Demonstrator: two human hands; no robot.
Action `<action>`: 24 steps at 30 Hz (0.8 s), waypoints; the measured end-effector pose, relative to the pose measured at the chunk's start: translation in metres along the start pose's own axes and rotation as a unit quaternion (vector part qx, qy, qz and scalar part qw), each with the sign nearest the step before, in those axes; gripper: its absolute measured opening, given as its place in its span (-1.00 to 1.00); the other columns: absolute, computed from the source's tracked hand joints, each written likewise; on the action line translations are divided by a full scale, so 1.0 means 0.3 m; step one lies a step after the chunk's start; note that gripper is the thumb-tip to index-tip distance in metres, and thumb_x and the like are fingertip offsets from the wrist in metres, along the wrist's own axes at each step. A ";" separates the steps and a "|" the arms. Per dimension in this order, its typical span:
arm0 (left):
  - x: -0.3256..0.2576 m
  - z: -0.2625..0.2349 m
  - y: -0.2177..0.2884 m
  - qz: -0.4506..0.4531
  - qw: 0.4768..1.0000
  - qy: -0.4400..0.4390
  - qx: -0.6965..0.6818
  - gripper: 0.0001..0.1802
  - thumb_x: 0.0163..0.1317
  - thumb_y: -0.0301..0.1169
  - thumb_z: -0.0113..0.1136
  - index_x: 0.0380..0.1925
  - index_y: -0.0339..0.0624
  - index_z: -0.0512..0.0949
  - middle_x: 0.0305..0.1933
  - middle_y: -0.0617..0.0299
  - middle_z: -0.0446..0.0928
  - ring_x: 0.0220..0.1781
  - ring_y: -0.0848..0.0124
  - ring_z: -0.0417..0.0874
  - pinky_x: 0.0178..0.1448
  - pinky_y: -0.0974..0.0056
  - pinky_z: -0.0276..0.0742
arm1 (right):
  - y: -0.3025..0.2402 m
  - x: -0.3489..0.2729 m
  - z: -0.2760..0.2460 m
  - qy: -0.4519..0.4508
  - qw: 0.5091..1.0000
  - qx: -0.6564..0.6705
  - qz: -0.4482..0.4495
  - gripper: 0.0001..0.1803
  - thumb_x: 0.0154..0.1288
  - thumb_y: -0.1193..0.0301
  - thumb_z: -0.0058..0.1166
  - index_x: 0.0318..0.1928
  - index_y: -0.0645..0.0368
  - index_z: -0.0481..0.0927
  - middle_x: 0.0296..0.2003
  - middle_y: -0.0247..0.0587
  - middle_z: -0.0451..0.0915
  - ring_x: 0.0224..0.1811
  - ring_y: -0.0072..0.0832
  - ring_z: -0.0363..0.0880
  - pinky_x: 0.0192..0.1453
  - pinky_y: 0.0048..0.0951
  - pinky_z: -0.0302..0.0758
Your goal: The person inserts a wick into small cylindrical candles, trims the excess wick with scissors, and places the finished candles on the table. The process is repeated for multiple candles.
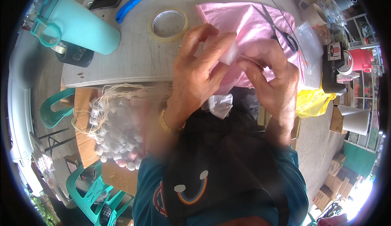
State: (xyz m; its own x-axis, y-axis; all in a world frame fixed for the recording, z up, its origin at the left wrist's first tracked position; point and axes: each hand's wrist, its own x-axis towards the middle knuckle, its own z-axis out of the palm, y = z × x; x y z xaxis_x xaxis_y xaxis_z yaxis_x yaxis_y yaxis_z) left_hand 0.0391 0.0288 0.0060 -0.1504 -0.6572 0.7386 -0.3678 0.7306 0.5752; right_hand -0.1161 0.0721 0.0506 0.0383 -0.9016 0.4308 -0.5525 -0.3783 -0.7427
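Both hands, left hand (195,63) and right hand (273,75), pinch shut on one small white piece (229,54) over the pink cloth (240,18), while many finished white balls (116,134) wait near left.

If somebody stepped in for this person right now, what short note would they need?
Left hand: fingers pinch a small white translucent piece.
Right hand: fingertips meet the same piece from the other side.
Below them on the table: pink cloth, scissors lying on it, a roll of clear tape to the left.
Done: a pile of small stringed white bundles lies in a cardboard box at lower left.
Left: the piece in hand is not yet set down.
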 end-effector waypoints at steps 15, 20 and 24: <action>0.013 0.012 0.016 0.012 0.999 -0.051 0.007 -0.37 -0.24 -0.63 0.42 -0.02 -0.03 0.61 -0.09 0.17 0.48 -0.08 0.25 0.58 -0.04 0.24 0.56 | 0.015 -0.020 -0.022 0.018 0.999 0.021 0.041 -0.71 0.17 0.50 0.28 -0.08 0.24 0.59 -0.38 -0.36 0.57 -0.37 -0.67 0.48 -0.27 -0.62 0.41; 0.042 0.007 0.042 0.015 0.994 -0.102 -0.048 -0.27 -0.17 -0.64 0.39 0.14 -0.08 0.49 0.01 0.11 0.49 -0.08 0.23 0.58 0.03 0.22 0.54 | 0.057 -0.037 -0.017 -0.008 0.990 0.114 0.082 -0.47 0.20 0.34 0.30 0.12 0.29 0.47 -0.41 -0.28 0.60 -0.46 -0.59 0.52 -0.41 -0.57 0.42; 0.131 -0.034 -0.037 -0.003 0.977 -0.198 -0.080 -0.24 -0.10 -0.38 0.44 0.21 -0.12 0.42 0.11 0.05 0.48 -0.11 0.22 0.57 0.05 0.20 0.51 | 0.134 -0.047 -0.031 0.013 0.945 0.273 0.180 -0.42 0.28 0.20 0.22 0.15 0.36 0.43 -0.60 -0.48 0.37 -0.62 -0.72 0.22 -0.53 -0.66 0.16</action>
State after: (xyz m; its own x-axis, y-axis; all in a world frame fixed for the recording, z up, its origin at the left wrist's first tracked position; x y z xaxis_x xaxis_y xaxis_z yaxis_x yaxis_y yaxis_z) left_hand 0.0466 -0.0030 0.0322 -0.5040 -0.6580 0.5595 -0.2270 0.7259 0.6492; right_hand -0.1466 0.0715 0.0194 -0.0951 -0.9898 0.1061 -0.0139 -0.1053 -0.9943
